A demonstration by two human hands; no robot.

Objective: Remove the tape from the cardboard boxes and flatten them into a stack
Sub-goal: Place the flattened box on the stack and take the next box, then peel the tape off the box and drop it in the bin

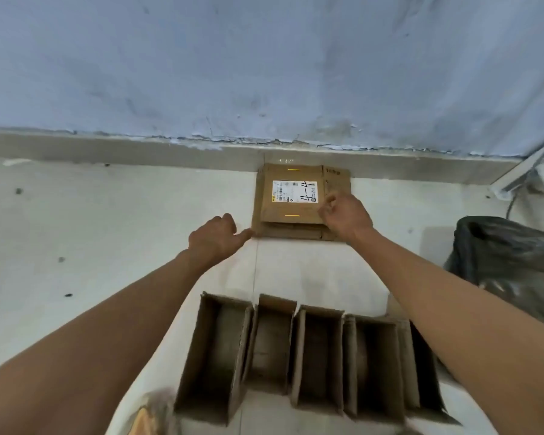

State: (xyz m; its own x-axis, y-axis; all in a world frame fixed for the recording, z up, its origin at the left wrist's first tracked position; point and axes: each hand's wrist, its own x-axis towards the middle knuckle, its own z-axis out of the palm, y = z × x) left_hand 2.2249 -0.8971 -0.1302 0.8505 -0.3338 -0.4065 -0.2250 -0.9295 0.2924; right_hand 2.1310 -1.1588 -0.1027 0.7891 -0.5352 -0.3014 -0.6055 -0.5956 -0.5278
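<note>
Flattened stack [291, 229] lies against the floor's far edge; right hand [346, 216], loosely curled, hovers over it; left hand [215, 237], empty, thumb at its corner

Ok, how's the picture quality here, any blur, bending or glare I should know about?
Head view: wide-angle bending curves the wall base and stretches both forearms. The open boxes near the bottom edge look soft and smeared, as does the bottom left corner. The flattened stack and its white label are sharper. Lighting is flat and dim, with soft shadows and no strong glare.
</note>
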